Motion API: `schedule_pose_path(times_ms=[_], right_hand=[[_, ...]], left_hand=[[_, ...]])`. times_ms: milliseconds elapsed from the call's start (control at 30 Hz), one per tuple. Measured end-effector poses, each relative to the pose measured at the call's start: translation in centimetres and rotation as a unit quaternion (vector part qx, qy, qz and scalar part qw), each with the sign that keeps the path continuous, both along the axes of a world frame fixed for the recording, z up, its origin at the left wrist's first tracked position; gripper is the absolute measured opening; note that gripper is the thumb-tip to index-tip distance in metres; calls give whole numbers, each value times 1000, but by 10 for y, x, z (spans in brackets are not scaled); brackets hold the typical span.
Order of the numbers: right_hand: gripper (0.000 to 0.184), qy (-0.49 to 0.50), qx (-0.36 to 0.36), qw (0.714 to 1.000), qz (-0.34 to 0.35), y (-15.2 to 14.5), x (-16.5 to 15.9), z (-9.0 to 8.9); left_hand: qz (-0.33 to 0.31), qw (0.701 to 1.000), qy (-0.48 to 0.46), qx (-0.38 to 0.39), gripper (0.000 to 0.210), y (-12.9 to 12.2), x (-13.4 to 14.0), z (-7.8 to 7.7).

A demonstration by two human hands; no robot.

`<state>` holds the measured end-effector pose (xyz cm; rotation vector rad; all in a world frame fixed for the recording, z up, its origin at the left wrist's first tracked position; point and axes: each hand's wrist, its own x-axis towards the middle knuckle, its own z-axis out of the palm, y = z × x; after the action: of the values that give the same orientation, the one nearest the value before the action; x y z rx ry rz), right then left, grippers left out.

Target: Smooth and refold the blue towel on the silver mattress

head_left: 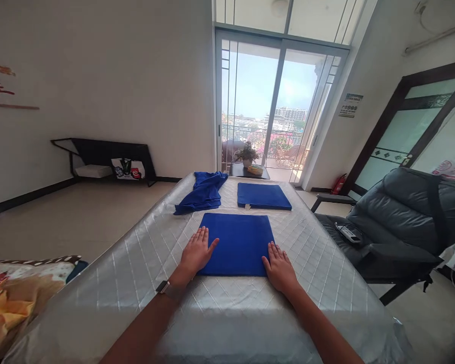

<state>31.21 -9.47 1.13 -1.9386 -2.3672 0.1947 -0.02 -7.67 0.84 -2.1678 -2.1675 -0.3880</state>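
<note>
A flat blue square of folded cloth point(238, 245) lies on the silver quilted table cover point(136, 273). My left hand point(197, 250) rests on its left edge, fingers stretched out and thumb spread over the cloth. On the right edge lies my right hand point(280, 265), also flat with fingers extended. Neither hand grips anything. Beyond them, toward the far right, sits a second blue folded cloth point(264, 195) with a small pale tag at its near edge. A loose, crumpled blue garment point(203, 192) lies at the far left of the table.
A dark armchair point(398, 217) with a white power strip point(348, 233) on its seat stands along the right. Colourful fabric point(18, 298) is at lower left. Past the table's far end are a potted plant point(247, 153) and a sliding glass door point(250, 96).
</note>
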Motion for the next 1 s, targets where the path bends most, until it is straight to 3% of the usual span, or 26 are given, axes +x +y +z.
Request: schedule_pose_path(times_ms=[200, 300, 367, 500, 667, 867, 1000], right_hand=[[65, -32, 7, 999, 13, -1, 3, 0], [62, -53, 2, 998, 33, -2, 7, -1], [62, -58, -1, 998, 39, -1, 8, -3], [63, -37, 10, 999, 27, 1, 6, -4], [67, -25, 9, 1000, 6, 2, 3, -2], [67, -17, 4, 1000, 8, 1, 4, -2], [67, -9, 5, 1000, 3, 2, 4, -4]], left_hand=[[-250, 967, -29, 24, 75, -22, 123, 11], [-321, 945, -46, 49, 71, -23, 174, 7], [-325, 943, -60, 29, 71, -20, 185, 3], [-284, 956, -71, -34, 76, -16, 161, 2], [-229, 971, -48, -57, 77, -25, 96, 3], [-109, 992, -14, -66, 74, -45, 8, -11], [-80, 994, -11, -70, 75, -59, -21, -15]])
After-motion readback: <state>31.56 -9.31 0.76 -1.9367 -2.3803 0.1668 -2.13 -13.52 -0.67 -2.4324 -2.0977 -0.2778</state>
